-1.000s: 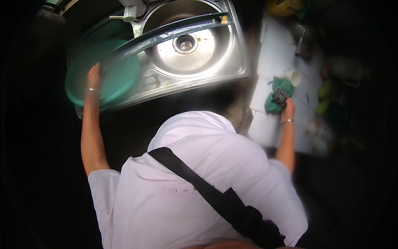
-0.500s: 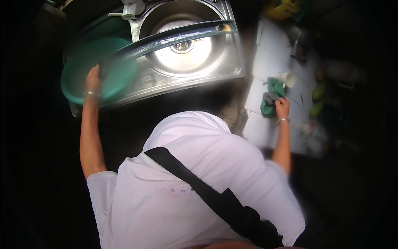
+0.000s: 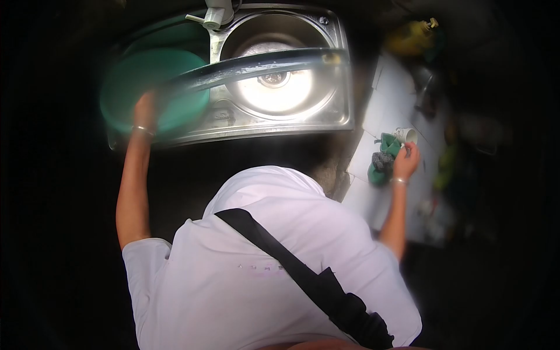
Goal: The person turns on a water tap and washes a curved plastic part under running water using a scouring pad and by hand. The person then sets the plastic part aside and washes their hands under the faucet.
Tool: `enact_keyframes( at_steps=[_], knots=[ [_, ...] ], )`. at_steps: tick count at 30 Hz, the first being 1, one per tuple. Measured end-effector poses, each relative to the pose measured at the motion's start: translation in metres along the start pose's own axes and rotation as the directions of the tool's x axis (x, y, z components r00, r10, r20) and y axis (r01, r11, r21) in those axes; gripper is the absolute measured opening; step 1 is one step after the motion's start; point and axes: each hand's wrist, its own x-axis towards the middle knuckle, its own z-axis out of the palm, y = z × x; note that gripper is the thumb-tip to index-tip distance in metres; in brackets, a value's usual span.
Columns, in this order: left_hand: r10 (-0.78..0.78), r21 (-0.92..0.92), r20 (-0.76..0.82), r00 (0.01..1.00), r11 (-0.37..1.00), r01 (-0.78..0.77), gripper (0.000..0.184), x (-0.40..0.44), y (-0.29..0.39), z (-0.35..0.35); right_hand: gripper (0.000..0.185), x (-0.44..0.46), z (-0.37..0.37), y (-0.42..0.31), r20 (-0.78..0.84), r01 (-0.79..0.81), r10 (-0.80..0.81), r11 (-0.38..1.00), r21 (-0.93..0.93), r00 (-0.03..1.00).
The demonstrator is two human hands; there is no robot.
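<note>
At the left, my left hand [image 3: 146, 109] is closed at the near end of a long, slightly curved, shiny strip [image 3: 251, 67]. This strip spans the sink bowl and has a pale brown patch at its far end. I cannot make out its kind. Behind the hand is a blurred green basin [image 3: 184, 111]. On the right, my right hand [image 3: 407, 163] has bent, parted fingers at the lower edge of a white mug [image 3: 406, 135] lying on its side. Just left of those fingers are a dark scourer [image 3: 382, 161] and a green cloth-like piece [image 3: 388, 143].
A steel sink [image 3: 318, 111] with a faucet [image 3: 217, 13] is ahead. White tiles [image 3: 382, 116] run along the right, with a yellow pump bottle [image 3: 411, 38] at their far end. Dim, blurred items line the tiles' right edge.
The view has shifted, so the sink and tiles sit lower and further right. My right hand has moved from the scourer toward the mug. My left hand stays at the strip.
</note>
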Motion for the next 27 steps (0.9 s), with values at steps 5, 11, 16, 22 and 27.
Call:
enact_keyframes(
  at_steps=[5,11,16,22,27],
  knots=[
    [0.025,0.071,-0.043,0.999,0.997,-0.022,0.024,-0.036,0.04,0.006,0.022,0.046,0.047,-0.181,0.092,0.149,-0.236,0.826,0.544,0.967],
    [0.128,0.376,-0.109,0.986,0.923,-0.078,0.026,-0.051,0.07,0.013,0.034,0.052,0.121,-0.389,0.072,0.337,-0.679,0.451,0.827,0.731],
    [0.111,0.202,-0.153,0.982,0.976,-0.079,0.028,-0.073,0.101,0.05,0.046,0.041,0.182,-0.481,0.093,0.54,-0.763,0.532,0.652,0.64],
    [0.13,0.304,-0.154,0.98,0.949,-0.078,0.036,-0.06,0.09,0.071,0.056,0.015,0.207,-0.518,0.212,0.604,-0.709,0.691,0.396,0.672],
    [0.147,0.274,-0.15,0.978,0.956,-0.102,0.035,-0.047,0.084,0.081,0.058,0.007,0.221,-0.519,0.232,0.638,-0.712,0.699,0.322,0.663]
  ],
)
